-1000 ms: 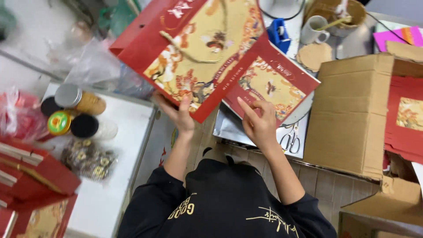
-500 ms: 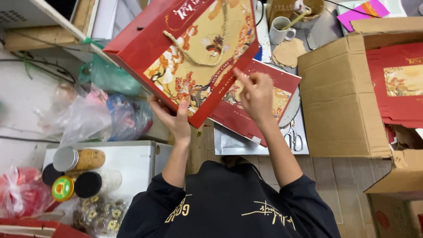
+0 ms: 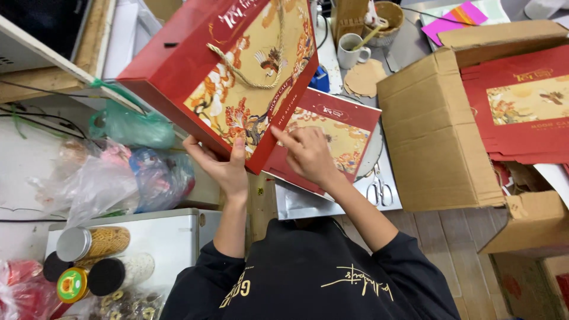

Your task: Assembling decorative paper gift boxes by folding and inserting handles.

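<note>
My left hand [image 3: 222,168] grips the lower edge of a red and gold gift bag [image 3: 231,71] with a rope handle, holding it up and tilted. My right hand [image 3: 308,153] rests with fingers spread on a flat red and gold box [image 3: 335,133] that lies on a round tray just right of the bag. The bag's corner overlaps the box's left part.
An open cardboard carton [image 3: 438,118] holds flat red boxes at the right. Scissors [image 3: 379,191] lie below the tray. A white mug [image 3: 351,50] and a basket stand at the back. Plastic bags [image 3: 124,172] and jars [image 3: 95,243] sit left.
The view has shifted, and the bag has been lifted higher and further left. My right hand has slid down to the left part of the flat box.
</note>
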